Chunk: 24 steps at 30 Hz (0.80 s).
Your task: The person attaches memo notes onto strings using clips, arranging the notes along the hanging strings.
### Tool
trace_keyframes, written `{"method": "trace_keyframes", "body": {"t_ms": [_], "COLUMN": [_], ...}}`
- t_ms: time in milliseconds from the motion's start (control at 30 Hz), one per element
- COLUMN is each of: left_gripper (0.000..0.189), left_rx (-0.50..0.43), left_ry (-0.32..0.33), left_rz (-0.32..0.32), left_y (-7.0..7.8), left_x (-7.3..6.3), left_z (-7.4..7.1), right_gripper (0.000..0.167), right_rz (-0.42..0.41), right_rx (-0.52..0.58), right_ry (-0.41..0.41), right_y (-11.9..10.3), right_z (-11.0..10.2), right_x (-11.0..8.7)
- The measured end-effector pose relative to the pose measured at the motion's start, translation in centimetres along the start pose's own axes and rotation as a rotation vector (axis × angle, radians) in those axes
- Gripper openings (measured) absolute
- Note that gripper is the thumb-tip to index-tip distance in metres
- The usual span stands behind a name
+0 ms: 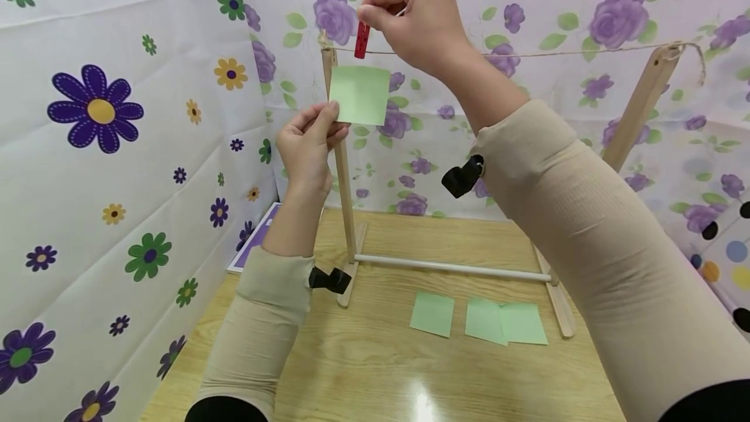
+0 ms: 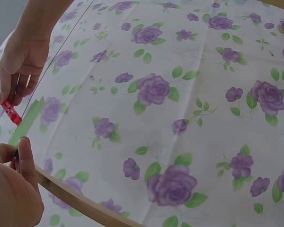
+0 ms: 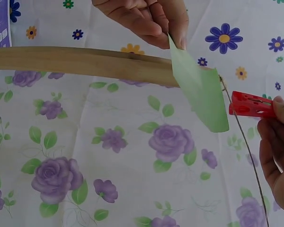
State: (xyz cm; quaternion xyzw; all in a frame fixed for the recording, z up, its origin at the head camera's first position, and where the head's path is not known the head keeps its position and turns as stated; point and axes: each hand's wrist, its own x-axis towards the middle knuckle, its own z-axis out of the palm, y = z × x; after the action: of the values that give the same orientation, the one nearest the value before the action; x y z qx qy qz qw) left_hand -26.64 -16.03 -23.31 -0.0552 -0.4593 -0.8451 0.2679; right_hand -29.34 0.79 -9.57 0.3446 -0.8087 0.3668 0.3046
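My left hand point(image 1: 310, 147) pinches a green sticky note point(image 1: 361, 95) by its lower left corner, just below the string point(image 1: 541, 55) and close to the left wooden post point(image 1: 342, 187). Above it, my right hand point(image 1: 418, 18) pinches a red clothespin point(image 1: 362, 40) between thumb and fingers, its tip pointing down at the string. In the right wrist view the clothespin point(image 3: 251, 105) is beside the string, and the note point(image 3: 199, 92) stands a small gap away from it. Whether the clothespin's tip touches the string I cannot tell.
Several green notes lie on the wooden table point(image 1: 363, 357), among them a single note point(image 1: 432, 314) and two overlapping ones point(image 1: 523, 323). A white rod point(image 1: 451, 267) joins the feet of the posts. The right post point(image 1: 641, 109) leans outward. A purple booklet point(image 1: 252, 239) lies at the left edge.
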Motion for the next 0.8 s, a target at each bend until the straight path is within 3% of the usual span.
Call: {"method": "trace_keyframes", "body": {"t_ms": [200,800], "left_gripper": [0.009,0.008], "left_rx": [-0.029,-0.015], "left_ry": [0.011,0.026], "left_rz": [-0.004,0.004], "left_y": [0.25,0.29], "left_x": [0.28,0.49], "left_z": [0.32,0.46], "right_gripper": [0.021,0.025], "right_rz": [0.036,0.022], "right_rx": [0.008,-0.076], "right_ry": [-0.046,-0.191], "right_y": [0.18,0.43], "right_z": [0.16,0.41], "right_x": [-0.12,-0.33]}}
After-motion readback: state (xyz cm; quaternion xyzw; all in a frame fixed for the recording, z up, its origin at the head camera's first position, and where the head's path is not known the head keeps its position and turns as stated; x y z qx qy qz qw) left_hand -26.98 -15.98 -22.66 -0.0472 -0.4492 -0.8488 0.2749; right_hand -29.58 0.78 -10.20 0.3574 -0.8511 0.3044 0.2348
